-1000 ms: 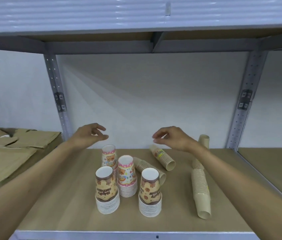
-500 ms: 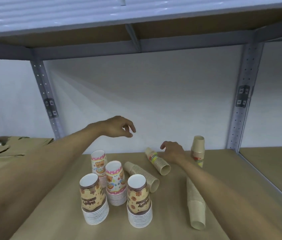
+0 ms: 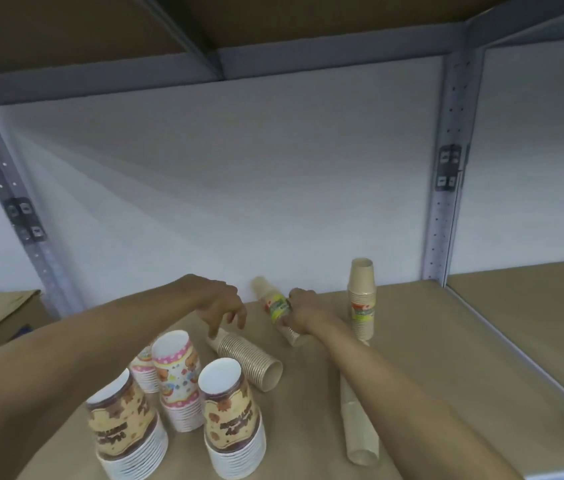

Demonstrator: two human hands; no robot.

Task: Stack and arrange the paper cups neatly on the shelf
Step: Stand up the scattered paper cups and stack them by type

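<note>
Now a fallen labelled stack [image 3: 275, 304], lying back-left to front-right, is gripped by the right hand [image 3: 303, 311]; the spread left hand [image 3: 221, 306] is poised over the brown stack [image 3: 247, 358].

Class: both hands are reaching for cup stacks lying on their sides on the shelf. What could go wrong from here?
1. The right hand grips the lying brown stack with the green-yellow label; lifted by one end, its nested cups may slide apart.
2. The left hand only touches the lying plain brown ribbed stack, which might roll.
3. A forearm could knock the upright bear-print stack.
</note>
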